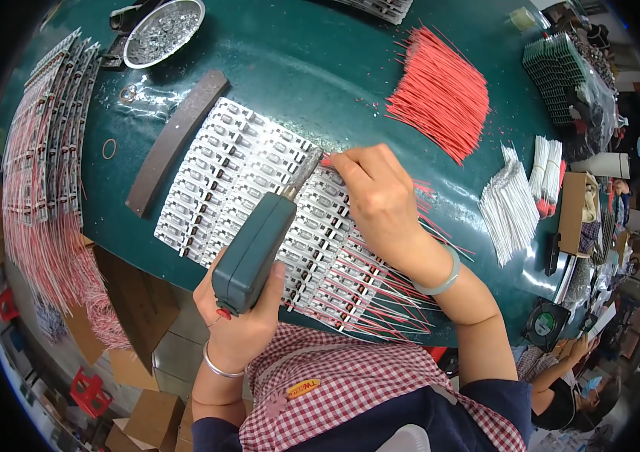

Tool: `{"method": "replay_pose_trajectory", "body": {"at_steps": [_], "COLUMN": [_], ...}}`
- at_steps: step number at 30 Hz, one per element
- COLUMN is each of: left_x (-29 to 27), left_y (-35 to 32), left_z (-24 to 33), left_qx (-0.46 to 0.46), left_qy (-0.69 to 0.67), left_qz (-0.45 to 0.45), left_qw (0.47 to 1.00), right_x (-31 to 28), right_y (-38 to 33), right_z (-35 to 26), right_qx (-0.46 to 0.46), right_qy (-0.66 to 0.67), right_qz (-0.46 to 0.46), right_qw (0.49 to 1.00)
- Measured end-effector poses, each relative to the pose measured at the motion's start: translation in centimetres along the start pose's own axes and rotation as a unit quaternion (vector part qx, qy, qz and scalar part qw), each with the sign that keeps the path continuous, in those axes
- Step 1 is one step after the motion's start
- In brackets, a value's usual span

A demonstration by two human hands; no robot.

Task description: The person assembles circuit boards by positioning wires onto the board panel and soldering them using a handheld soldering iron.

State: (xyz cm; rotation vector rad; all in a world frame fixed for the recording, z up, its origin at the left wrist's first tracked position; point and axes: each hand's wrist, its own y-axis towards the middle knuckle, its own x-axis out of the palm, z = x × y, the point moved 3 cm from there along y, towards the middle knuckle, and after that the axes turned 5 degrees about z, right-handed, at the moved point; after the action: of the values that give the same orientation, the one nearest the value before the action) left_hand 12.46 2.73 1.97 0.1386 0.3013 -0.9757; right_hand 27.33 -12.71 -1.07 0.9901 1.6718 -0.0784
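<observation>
My left hand (pixel 248 331) is wrapped round a dark green soldering gun (pixel 254 252). Its grey metal tip reaches up and right over a panel of small white circuit boards (pixel 233 166). Close to that tip, my right hand (pixel 382 197) pinches a short red wire (pixel 327 160) at the panel's far edge; most of the wire is hidden by the fingers. The boards lie in rows below both hands. From the rows at the near right, red and white wires (pixel 391 301) trail toward my apron.
A curved brown bar (pixel 177 143) lies left of the panel. Wired panels (pixel 49 143) are stacked at the far left. A bowl of metal bits (pixel 164 34) stands at the back. To the right lie red wires (pixel 440 94) and white wires (pixel 510 203). A person (pixel 572 388) sits at the lower right.
</observation>
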Motion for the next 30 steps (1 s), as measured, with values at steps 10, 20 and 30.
{"method": "replay_pose_trajectory", "body": {"at_steps": [10,20,30], "left_x": [0.1,-0.9,-1.0], "left_y": [-0.1,-1.7,-2.0], "left_z": [0.2,-0.5,-0.7], "left_qx": [0.005,-0.007,-0.013], "left_qy": [0.015,-0.005,-0.007], "left_qz": [-0.005,0.053,0.015], "left_qw": [1.0,0.999,1.0], "right_x": [-0.1,-0.2,-0.2], "right_y": [-0.2,-0.2,-0.7], "right_z": [-0.1,-0.5,-1.2], "right_qx": [-0.001,0.007,-0.033], "right_qy": [-0.016,-0.031,-0.02], "right_qz": [-0.008,-0.006,0.016], "right_qw": [1.0,0.999,0.999]}}
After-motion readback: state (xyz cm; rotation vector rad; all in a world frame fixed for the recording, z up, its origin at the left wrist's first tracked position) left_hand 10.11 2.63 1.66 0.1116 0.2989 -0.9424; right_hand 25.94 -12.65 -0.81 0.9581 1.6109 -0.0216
